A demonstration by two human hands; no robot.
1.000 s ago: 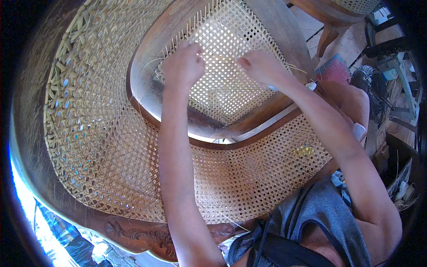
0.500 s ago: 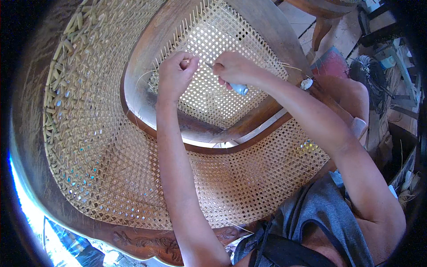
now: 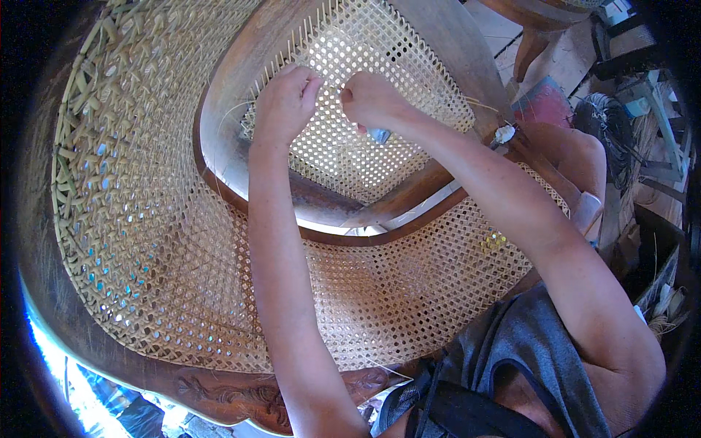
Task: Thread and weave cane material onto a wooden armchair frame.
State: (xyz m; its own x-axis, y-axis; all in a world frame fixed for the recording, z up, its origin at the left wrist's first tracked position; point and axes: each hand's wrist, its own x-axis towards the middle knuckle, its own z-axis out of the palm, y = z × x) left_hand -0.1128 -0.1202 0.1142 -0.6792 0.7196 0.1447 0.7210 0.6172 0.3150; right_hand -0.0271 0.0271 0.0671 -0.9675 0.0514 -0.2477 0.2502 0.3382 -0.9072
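A small woven cane panel (image 3: 343,157) sits inside a curved wooden frame (image 3: 226,139), with several thin pegs (image 3: 301,35) standing along its far left edge. Over the panel's left part, my left hand (image 3: 283,106) is closed in a pinch; whatever lies between its fingertips is too small to make out. My right hand (image 3: 374,101) is wrapped round an awl, a little to the right and apart from the left. Only the end of the awl's light blue handle (image 3: 379,136) shows below the fist; its tip is hidden now.
A larger cane surface (image 3: 153,241) in a carved wooden frame (image 3: 226,398) spreads left and nearer to me. Loose cane strands (image 3: 482,106) stick out at the panel's right corner. A coil of dark cord (image 3: 602,128) and a wooden furniture leg (image 3: 529,55) are at the right.
Both hands sit slightly higher in the view. My right hand has turned, so less of the awl's handle shows and its tip has gone out of sight. The view has shifted a little.
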